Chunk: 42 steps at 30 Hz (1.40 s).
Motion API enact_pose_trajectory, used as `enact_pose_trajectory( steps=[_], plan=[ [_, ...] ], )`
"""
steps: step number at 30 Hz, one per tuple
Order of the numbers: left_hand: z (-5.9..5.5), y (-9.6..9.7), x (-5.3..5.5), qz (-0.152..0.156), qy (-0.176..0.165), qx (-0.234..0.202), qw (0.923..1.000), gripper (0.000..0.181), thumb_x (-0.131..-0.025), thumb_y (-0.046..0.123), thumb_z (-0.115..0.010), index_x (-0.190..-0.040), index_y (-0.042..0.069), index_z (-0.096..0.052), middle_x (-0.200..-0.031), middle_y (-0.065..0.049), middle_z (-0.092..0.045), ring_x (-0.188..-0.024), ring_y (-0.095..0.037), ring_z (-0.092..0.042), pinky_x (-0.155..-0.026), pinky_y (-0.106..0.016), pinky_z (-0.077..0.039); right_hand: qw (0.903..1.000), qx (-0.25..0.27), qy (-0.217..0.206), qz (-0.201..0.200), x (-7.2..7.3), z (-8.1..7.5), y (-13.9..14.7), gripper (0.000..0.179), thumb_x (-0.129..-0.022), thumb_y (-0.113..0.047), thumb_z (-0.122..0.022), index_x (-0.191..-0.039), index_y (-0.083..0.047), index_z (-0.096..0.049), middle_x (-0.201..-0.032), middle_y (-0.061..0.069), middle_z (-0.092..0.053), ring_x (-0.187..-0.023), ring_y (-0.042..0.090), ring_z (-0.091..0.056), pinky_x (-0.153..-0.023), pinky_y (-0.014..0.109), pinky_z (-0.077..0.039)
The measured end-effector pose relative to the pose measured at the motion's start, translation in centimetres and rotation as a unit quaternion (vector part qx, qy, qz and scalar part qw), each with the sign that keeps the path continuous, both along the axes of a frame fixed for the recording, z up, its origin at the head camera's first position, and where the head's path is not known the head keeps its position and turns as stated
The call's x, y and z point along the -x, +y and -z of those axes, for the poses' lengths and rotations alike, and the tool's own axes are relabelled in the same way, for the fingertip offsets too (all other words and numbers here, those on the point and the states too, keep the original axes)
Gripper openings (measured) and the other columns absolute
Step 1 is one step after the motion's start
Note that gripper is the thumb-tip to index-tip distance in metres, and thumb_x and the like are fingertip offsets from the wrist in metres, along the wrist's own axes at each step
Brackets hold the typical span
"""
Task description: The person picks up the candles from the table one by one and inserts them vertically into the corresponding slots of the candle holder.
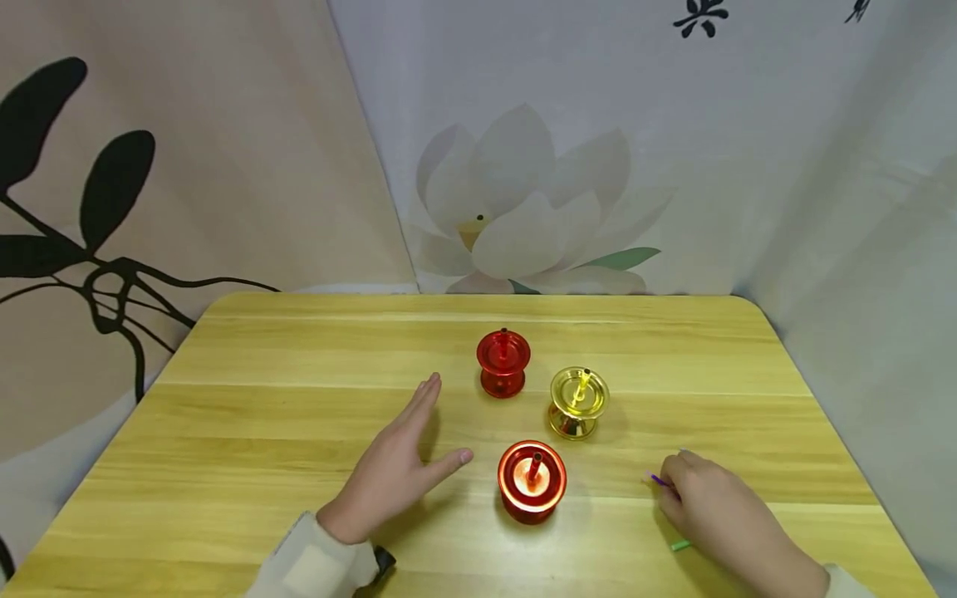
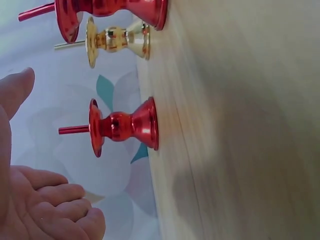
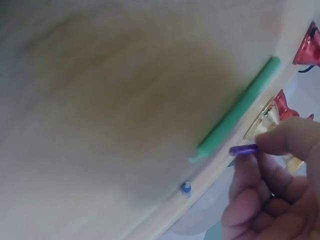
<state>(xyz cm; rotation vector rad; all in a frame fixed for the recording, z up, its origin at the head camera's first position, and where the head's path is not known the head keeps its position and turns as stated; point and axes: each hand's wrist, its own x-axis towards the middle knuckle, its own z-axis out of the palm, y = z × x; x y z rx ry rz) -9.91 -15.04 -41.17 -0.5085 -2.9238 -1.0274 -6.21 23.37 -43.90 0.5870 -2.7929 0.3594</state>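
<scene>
One small purple stick [image 3: 244,149] is pinched in the person's right hand [image 1: 714,502], right of the gold holder [image 1: 579,403]. A green stick [image 3: 237,110] and a blue piece [image 3: 186,189] lie on the counter [image 1: 224,457], also right of it. Two red holders [image 1: 532,486] stand to its left; farther left, the left hand [image 1: 396,469] has straight fingers, thumb apart.
</scene>
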Motion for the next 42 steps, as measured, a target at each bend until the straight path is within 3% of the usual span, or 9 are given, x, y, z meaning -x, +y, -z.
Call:
enact_pose_trajectory(
  steps=[5,11,20,25,32,42],
  plan=[
    [0.1,0.6,0.7,-0.002,-0.012,-0.021,0.9997,0.101,-0.088,0.061,-0.068,-0.161,0.01,-0.02,-0.165,-0.002,-0.017,-0.149,-0.025,-0.024,-0.117,-0.049,-0.027,0.9997,0.016,-0.01,0.013,-0.1,-0.6,-0.2,0.027,-0.079,-0.01,-0.079,-0.073,-0.019,-0.054,-0.067,-0.016,-0.041,-0.059,-0.003,-0.036,-0.049,0.02,-0.038],
    [0.4,1.5,1.6,-0.011,-0.038,-0.053,0.9978,0.099,-0.087,0.059,-0.07,-0.161,0.014,-0.021,-0.165,-0.003,-0.022,-0.148,-0.026,-0.027,-0.118,-0.048,-0.028,0.9967,0.075,-0.028,0.014,-0.1,-1.2,-0.8,0.022,-0.078,-0.008,-0.077,-0.079,-0.02,-0.059,-0.069,-0.02,-0.05,-0.061,-0.007,-0.043,-0.051,0.02,-0.044],
    [0.7,2.6,4.0,-0.033,-0.057,-0.091,0.9936,0.091,-0.09,0.042,-0.075,-0.16,0.013,-0.025,-0.163,-0.006,-0.029,-0.146,-0.03,-0.033,-0.117,-0.049,-0.031,0.9873,0.158,0.012,0.002,0.4,-2.3,-2.6,0.024,-0.078,-0.001,-0.073,-0.08,-0.021,-0.06,-0.071,-0.02,-0.054,-0.062,-0.009,-0.049,-0.053,0.011,-0.044],
    [0.8,3.5,5.2,-0.054,-0.077,-0.129,0.9872,0.089,-0.09,0.037,-0.077,-0.16,0.015,-0.027,-0.162,-0.006,-0.032,-0.141,-0.038,-0.041,-0.112,-0.052,-0.038,0.9825,0.186,0.015,-0.005,0.7,-2.9,-3.5,0.023,-0.077,0.0,-0.073,-0.082,-0.02,-0.062,-0.073,-0.019,-0.059,-0.065,-0.007,-0.053,-0.054,0.014,-0.049],
    [1.0,5.3,6.5,-0.052,-0.075,-0.161,0.9827,0.088,-0.09,0.038,-0.076,-0.159,0.012,-0.028,-0.161,-0.008,-0.033,-0.143,-0.035,-0.038,-0.113,-0.052,-0.037,0.9789,0.2,0.031,-0.023,1.4,-3.4,-4.8,0.024,-0.076,0.001,-0.074,-0.083,-0.02,-0.063,-0.076,-0.019,-0.062,-0.068,-0.007,-0.056,-0.056,0.016,-0.052],
    [1.6,6.8,9.0,-0.071,-0.067,-0.148,0.9842,0.093,-0.087,0.046,-0.076,-0.159,0.009,-0.029,-0.16,-0.01,-0.035,-0.146,-0.03,-0.034,-0.116,-0.052,-0.032,0.9765,0.205,0.054,-0.04,2.3,-3.8,-5.5,0.023,-0.077,0.001,-0.071,-0.085,-0.019,-0.063,-0.077,-0.019,-0.061,-0.068,-0.005,-0.054,-0.055,0.014,-0.048]
  ],
)
